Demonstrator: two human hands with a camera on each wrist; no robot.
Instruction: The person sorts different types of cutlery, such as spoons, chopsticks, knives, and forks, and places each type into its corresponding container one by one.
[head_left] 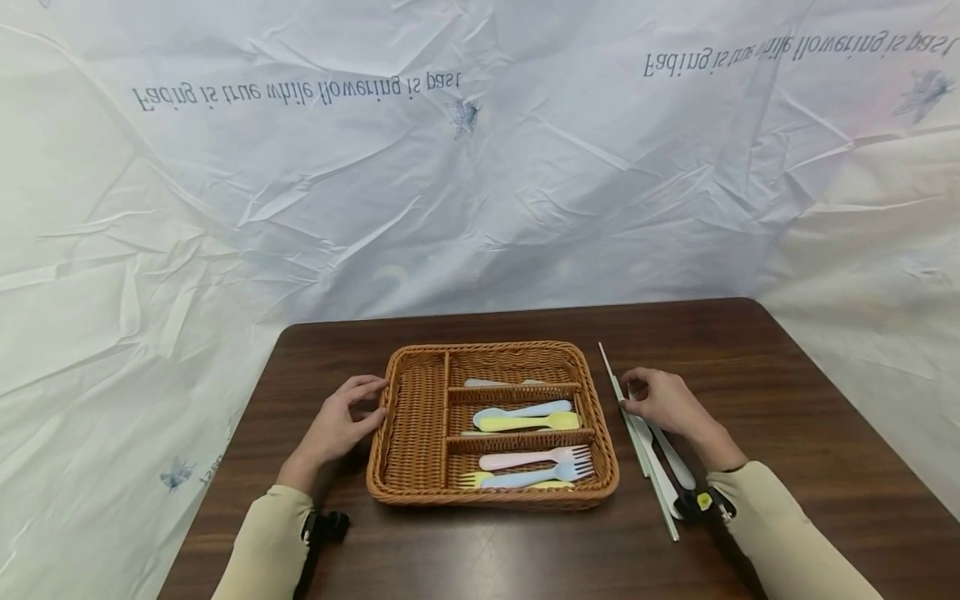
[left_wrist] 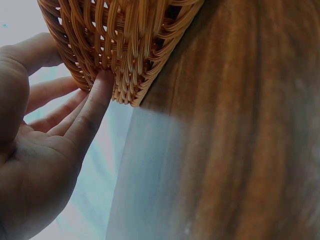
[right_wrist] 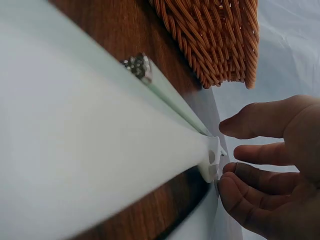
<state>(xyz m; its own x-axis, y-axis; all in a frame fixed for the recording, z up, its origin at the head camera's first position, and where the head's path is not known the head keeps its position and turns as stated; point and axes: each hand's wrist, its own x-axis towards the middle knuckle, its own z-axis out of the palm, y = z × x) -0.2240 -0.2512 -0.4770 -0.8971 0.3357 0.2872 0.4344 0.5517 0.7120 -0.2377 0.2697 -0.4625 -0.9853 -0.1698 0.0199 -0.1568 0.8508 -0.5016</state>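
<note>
Apparently at pick-up: left grip (head_left: pixel 337 423), unclosed, is touching the basket (head_left: pixel 491 500) while right grip (head_left: pixel 666 402), loose and empty, is hovering by chopsticks (head_left: pixel 642 461) beside it on the surface (head_left: pixel 795 433), next move likely calling for a pinch.

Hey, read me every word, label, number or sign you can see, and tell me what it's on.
"Fading is true while flowering is past": white sheet, upper left, flipped top to bottom.
"Fading is true while flowering is past": same sheet, upper right, also flipped, a fold blurring "while".
Sheet, lower left: a print fragment, too small to read.
Basket, cutlery: no readable text.
</note>
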